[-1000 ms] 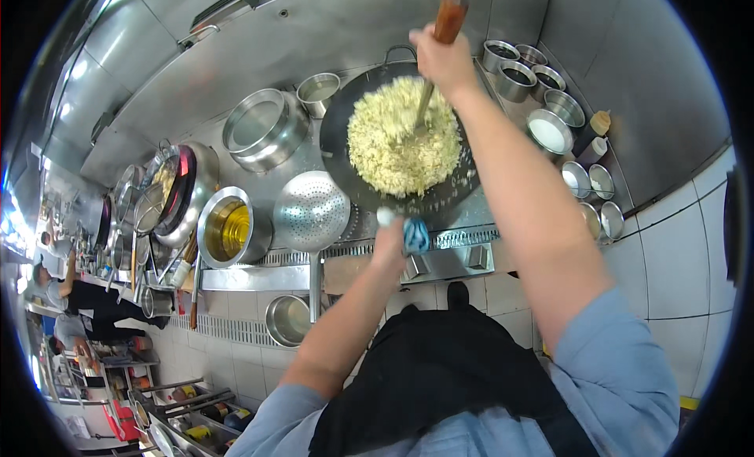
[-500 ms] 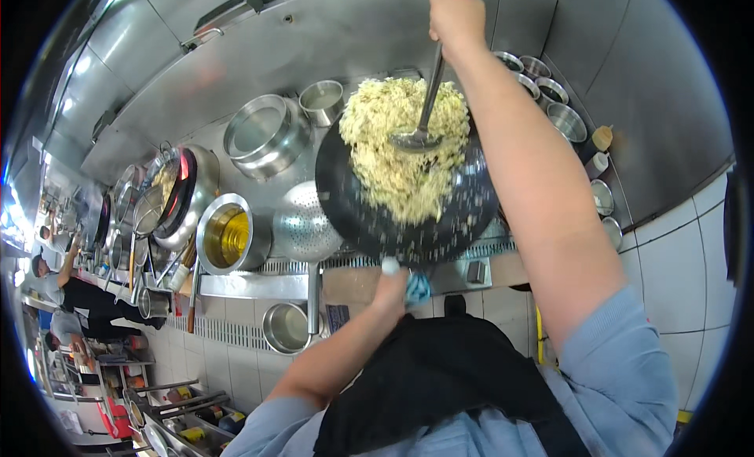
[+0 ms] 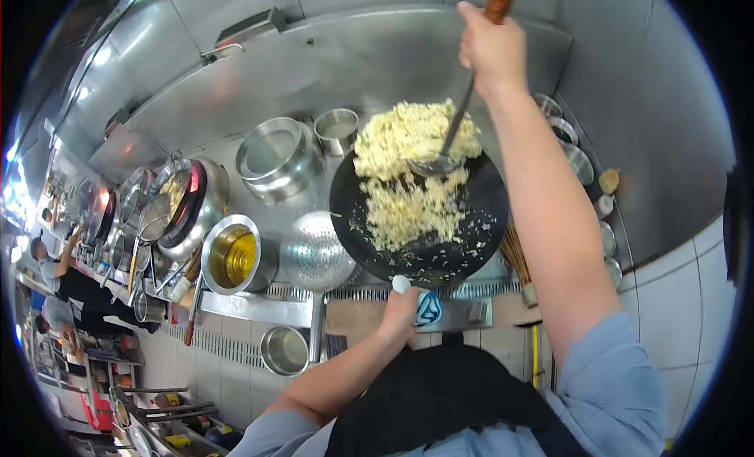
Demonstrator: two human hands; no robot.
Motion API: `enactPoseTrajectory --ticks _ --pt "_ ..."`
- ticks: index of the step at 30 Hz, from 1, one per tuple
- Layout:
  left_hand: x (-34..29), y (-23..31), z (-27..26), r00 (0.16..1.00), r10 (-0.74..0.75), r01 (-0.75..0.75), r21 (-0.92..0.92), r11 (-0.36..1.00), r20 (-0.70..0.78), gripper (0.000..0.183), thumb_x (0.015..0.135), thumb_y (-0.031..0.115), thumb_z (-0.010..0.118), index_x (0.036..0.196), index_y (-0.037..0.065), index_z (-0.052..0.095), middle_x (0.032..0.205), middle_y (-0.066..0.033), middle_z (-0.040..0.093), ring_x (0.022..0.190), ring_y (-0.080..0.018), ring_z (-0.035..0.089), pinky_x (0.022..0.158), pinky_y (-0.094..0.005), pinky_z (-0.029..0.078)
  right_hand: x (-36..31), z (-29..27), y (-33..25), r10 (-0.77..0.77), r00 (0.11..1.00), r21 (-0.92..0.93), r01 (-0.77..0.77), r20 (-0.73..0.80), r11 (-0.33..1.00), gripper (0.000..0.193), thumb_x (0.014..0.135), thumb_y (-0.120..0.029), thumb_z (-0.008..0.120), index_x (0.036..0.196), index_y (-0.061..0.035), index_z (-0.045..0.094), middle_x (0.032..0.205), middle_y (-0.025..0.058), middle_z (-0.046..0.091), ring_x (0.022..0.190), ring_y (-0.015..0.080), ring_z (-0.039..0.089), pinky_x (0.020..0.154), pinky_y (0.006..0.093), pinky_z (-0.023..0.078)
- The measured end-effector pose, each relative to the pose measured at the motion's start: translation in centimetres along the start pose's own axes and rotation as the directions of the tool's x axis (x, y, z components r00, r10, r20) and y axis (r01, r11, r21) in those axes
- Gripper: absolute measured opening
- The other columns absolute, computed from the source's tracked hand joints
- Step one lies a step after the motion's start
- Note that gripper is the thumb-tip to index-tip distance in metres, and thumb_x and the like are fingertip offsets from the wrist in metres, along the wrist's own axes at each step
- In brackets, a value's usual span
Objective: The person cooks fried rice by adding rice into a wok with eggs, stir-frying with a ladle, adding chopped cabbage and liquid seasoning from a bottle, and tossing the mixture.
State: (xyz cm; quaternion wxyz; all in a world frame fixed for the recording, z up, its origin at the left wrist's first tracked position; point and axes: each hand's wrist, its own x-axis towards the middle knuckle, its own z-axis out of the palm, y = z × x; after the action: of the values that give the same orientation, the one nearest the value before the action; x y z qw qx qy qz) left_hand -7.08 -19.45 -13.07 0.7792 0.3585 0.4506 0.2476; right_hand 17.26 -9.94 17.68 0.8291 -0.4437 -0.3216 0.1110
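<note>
My left hand (image 3: pixel 402 309) is closed round the near edge of a black wok (image 3: pixel 471 257), with a blue-and-white cloth (image 3: pixel 429 308) in its grip. Fried rice (image 3: pixel 416 135) with pale yellow bits is heaped on the far side of the wok, and loose grains are spread down toward the near side. My right hand (image 3: pixel 495 53), raised at the far right, is wrapped round the wooden handle of a metal ladle (image 3: pixel 455 131). The ladle's bowl rests against the lower part of the heap.
Left of the wok lie a perforated strainer (image 3: pixel 314 253) and a pot of yellow oil (image 3: pixel 236 257). Behind them are a lidded steel pot (image 3: pixel 271 155) and a small pot (image 3: pixel 336 131). A bamboo brush (image 3: pixel 518 261) leans at right. Co-workers (image 3: pixel 78 296) stand far left.
The wok and its rice sit lower and slightly to the right in view. Rice has shifted to the far side, baring more of the near wok. The ladle has tilted further right.
</note>
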Motion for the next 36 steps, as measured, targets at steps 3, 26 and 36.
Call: enactPoseTrajectory --ticks 3,26,36 --pt "4.7 4.0 1.1 0.998 -0.052 0.048 -0.169 0.984 -0.022 0.026 0.09 0.018 0.051 0.108 0.001 0.056 0.089 -0.0089 0.063 0.069 -0.0219 0.064 0.055 -0.0366 0.052 -1.3 2.5 -8.2 -0.138 0.99 -0.088 0.138 0.007 0.987 0.025 0.088 -0.017 0.063 0.072 -0.0124 0.045 0.05 -0.0035 0.038 0.035 0.011 0.033 0.034 0.0287 0.027" --pt "-0.1 -2.4 -2.2 0.932 -0.25 0.249 0.038 0.968 0.262 0.035 0.093 0.031 0.062 0.109 0.001 0.055 0.087 -0.0034 0.064 0.074 -0.0117 0.061 0.062 -0.0285 0.052 -4.9 -4.1 15.4 0.127 0.96 -0.07 -0.113 0.25 0.991 0.025 0.086 -0.008 0.059 0.067 -0.0103 0.043 0.054 -0.0042 0.041 0.043 0.0072 0.04 0.039 0.0252 0.03" --pt "-1.3 -1.4 -3.3 0.946 -0.207 0.208 0.022 0.978 0.249 0.032 0.093 0.028 0.062 0.109 0.001 0.056 0.086 -0.0035 0.064 0.072 -0.0118 0.062 0.062 -0.0283 0.052 -2.6 -1.9 15.8 0.138 0.988 0.059 -0.143 0.074 0.988 0.025 0.086 -0.006 0.057 0.068 -0.0111 0.041 0.05 -0.0031 0.038 0.037 0.0061 0.033 0.035 0.0262 0.027"
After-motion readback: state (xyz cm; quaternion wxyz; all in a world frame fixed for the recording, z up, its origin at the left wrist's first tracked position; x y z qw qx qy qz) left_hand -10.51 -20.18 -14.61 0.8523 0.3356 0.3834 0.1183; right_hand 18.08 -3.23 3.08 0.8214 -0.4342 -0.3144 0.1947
